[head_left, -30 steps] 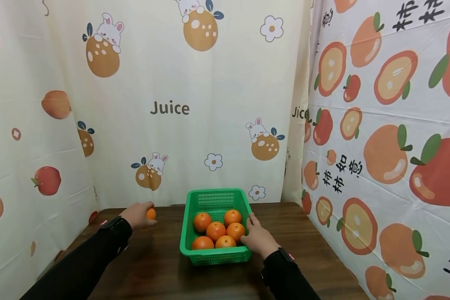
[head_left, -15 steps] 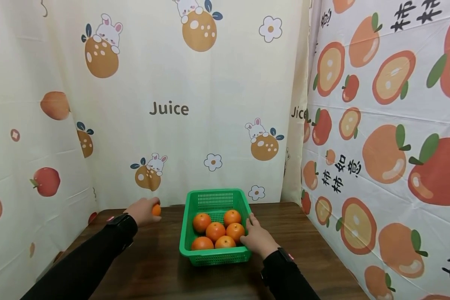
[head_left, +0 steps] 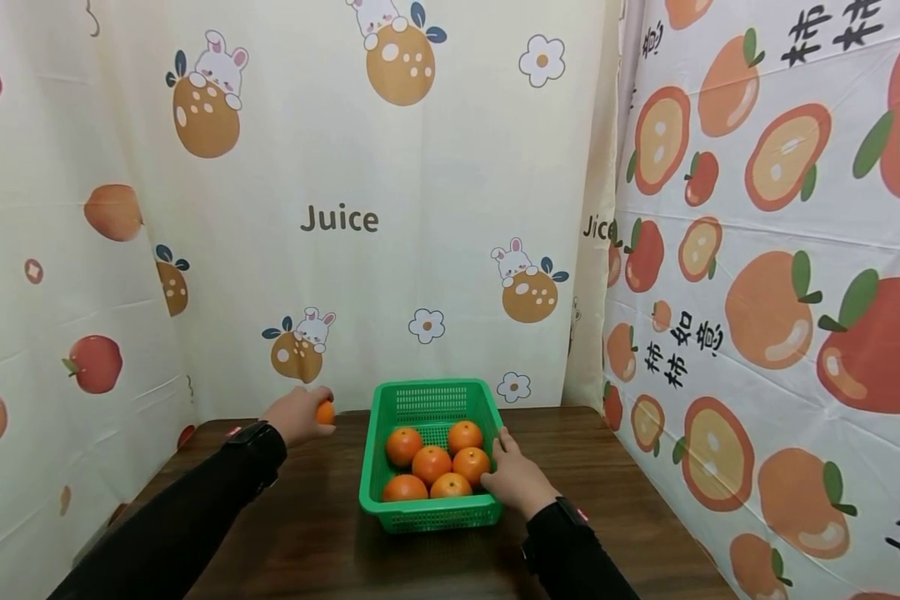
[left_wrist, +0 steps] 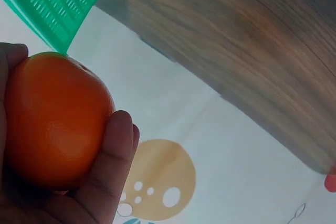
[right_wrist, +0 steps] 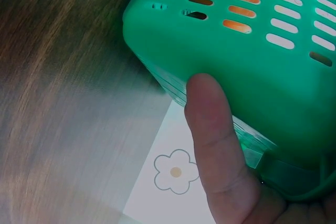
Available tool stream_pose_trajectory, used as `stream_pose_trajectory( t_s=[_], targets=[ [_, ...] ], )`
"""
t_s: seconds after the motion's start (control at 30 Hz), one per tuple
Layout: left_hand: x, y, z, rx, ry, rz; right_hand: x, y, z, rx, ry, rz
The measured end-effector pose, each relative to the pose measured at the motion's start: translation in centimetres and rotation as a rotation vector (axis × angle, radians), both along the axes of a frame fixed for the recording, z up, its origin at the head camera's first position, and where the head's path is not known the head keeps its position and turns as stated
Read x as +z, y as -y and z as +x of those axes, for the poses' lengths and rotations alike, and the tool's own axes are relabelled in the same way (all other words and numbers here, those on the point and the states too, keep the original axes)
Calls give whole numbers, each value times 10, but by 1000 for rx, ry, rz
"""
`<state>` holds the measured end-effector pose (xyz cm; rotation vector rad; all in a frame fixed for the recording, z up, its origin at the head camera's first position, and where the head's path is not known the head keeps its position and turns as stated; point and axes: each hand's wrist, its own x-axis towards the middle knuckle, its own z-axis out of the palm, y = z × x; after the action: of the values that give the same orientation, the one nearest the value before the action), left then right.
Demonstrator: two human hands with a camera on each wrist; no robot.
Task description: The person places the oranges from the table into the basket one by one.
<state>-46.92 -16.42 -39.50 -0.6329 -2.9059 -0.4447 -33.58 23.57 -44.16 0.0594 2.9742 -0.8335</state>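
Note:
My left hand (head_left: 298,415) holds an orange (head_left: 326,412) above the table's far left part. In the left wrist view, the fingers (left_wrist: 113,156) curl round the orange's side and its smooth skin faces the camera. A green plastic basket (head_left: 441,518) stands on the table with several oranges (head_left: 432,463) inside. My right hand (head_left: 521,479) grips the basket's right wall near its front corner. One finger (right_wrist: 212,135) presses along the green wall in the right wrist view, while the rest of that hand is mostly out of sight at the rim.
The brown wooden table (head_left: 292,533) extends around the basket. Behind it hangs a cream curtain (head_left: 435,250) with rabbit and fruit prints. A fruit-patterned sheet (head_left: 765,333) closes the right side, and another printed sheet (head_left: 37,292) the left.
My left hand has moved right and slightly up with the orange, closer to the basket. My right hand and the basket have stayed in place.

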Motion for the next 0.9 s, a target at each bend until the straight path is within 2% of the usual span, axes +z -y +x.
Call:
stream_pose_trajectory(
  t_s=[0.4, 0.6, 0.9],
  targets=[
    [-2, -28, -4, -23, -12, 39, -1, 1, 2, 12, -12, -7],
    [1, -38, -2, 6, 2, 55, -2, 2, 1, 20, -26, 5],
    [0, -45, -5, 14, 9, 47, 0, 0, 2, 16, -24, 8]
  ],
)
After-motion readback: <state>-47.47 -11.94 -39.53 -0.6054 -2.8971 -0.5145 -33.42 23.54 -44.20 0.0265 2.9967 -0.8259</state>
